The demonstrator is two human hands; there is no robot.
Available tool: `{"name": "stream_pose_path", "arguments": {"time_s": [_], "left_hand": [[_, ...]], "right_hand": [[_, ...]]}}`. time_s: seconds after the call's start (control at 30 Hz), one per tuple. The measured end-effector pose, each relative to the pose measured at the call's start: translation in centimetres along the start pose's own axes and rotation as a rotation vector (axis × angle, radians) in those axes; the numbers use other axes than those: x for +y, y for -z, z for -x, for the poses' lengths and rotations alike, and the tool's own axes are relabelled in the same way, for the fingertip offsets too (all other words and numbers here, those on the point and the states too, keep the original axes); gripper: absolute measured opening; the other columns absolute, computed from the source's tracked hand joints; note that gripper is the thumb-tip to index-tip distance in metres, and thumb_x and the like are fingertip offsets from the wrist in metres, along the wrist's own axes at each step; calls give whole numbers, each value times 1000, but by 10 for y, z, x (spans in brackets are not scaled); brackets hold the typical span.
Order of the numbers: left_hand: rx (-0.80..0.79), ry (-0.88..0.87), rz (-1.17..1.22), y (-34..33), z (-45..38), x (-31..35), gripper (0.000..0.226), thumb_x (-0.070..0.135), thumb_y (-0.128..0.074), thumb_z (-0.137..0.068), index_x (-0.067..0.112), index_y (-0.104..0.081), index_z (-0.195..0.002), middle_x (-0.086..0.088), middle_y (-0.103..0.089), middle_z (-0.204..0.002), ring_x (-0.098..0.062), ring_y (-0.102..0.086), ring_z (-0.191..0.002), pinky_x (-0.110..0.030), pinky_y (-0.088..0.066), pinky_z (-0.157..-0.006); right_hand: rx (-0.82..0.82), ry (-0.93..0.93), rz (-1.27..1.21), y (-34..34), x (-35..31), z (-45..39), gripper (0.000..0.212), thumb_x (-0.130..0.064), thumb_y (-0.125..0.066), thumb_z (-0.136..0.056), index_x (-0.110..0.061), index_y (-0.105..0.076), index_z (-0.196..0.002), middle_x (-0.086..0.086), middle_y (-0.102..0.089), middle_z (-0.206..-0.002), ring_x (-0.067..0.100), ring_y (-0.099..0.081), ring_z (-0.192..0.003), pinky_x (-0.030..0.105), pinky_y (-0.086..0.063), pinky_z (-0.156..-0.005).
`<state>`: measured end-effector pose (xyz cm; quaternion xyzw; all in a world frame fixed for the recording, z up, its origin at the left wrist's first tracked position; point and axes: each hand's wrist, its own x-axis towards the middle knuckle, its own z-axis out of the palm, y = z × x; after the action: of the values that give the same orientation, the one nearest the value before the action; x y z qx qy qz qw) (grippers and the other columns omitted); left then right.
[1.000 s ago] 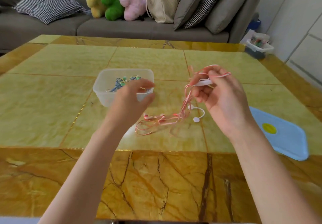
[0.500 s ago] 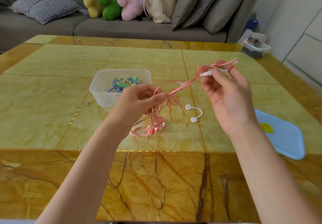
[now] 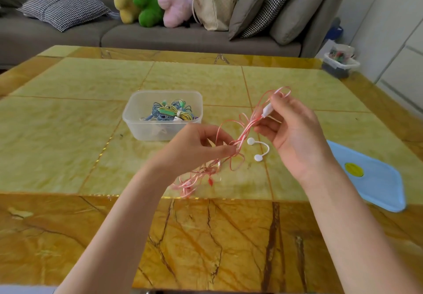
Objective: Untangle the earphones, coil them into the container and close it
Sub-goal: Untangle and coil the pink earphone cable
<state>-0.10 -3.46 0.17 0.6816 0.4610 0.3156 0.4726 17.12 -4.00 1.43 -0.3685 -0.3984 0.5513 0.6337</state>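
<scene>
We are holding the pink earphones up over the table, their cable stretching taut between our two hands while a tangle of loops is hanging below, near the table's surface. Our right hand is pinching the white inline piece between thumb and fingertips, with a small loop sticking up past them. Our left hand is gripping the cable lower down, fingers curling together around the strands. Behind the left hand, the clear container is sitting open, already carrying a bundle of blue and yellow-green cables. A small white clip is lying on the table between our hands. The blue lid is resting flat to the right, well apart from the container.
</scene>
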Motion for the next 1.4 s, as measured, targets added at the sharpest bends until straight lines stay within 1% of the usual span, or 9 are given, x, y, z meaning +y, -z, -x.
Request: {"name": "stream_pose_path", "arguments": {"time_s": [0.17,0.33,0.57,0.7,0.83,1.0,1.1,1.23,1.4], "left_hand": [[-21,-25,205,-1,-2,-2,11,24,-72,-69,16,-65,-71,-2,-68,-78,-11,-61,-76,-24,-46,-79],[27,27,750,6,-2,2,7,18,-61,-73,15,-56,-68,-2,-69,-81,-14,-63,-76,-20,-53,-65],[51,138,863,1,-5,2,18,14,-47,-90,13,-55,-73,3,-58,-62,-9,-52,-63,-24,-43,-72],[-93,84,601,6,-3,1,8,19,-61,-76,15,-55,-72,1,-56,-70,-7,-44,-56,-19,-39,-62],[-159,88,456,11,0,-5,8,15,-64,-73,20,-62,-67,5,-54,-66,-6,-38,-51,-14,-40,-53],[-112,115,294,5,0,-2,10,9,-62,-76,15,-57,-71,4,-51,-62,-6,-39,-50,-15,-35,-52],[95,136,79,1,-3,-5,22,4,-50,-86,16,-60,-70,6,-56,-63,-7,-45,-58,-20,-39,-60],[179,212,628,12,-6,-6,29,-3,-38,-88,10,-62,-79,-2,-64,-75,-11,-62,-68,-22,-53,-63],[197,173,1228,23,-6,-7,25,-10,-35,-77,11,-48,-71,-1,-55,-65,-12,-60,-60,-24,-57,-62]], "right_hand": [[-17,-65,-82,2,-4,-2,32,-15,-39,-99,-12,-42,-67,2,-49,-58,18,-57,-56,23,-49,-55],[24,-102,-112,3,-5,-4,22,-12,-38,-98,-12,-45,-77,-1,-41,-54,11,-37,-42,19,-33,-41],[10,-126,16,-4,4,-5,15,-9,-37,-96,-12,-51,-92,-3,-37,-52,8,-26,-37,19,-20,-39],[16,-53,-44,4,-3,-4,17,-5,-41,-93,-12,-50,-80,-1,-54,-63,4,-24,-33,17,-18,-37],[-35,-46,-145,9,-14,-2,17,-2,-36,-90,-11,-47,-81,8,-69,-107,3,-26,-33,14,-20,-33],[-33,-8,-150,1,-11,0,21,-2,-32,-87,-16,-47,-84,5,-68,-114,7,-36,-41,15,-29,-34],[-50,45,-157,5,-11,-1,28,6,-32,-82,-17,-47,-83,3,-69,-107,8,-39,-47,17,-36,-48],[-29,33,-287,10,-10,-1,29,9,-33,-77,-15,-47,-82,2,-71,-97,7,-39,-51,21,-34,-61],[-95,-75,-217,9,-13,1,12,-8,-49,-72,-14,-49,-82,6,-69,-86,7,-29,-38,18,-30,-41]]}}
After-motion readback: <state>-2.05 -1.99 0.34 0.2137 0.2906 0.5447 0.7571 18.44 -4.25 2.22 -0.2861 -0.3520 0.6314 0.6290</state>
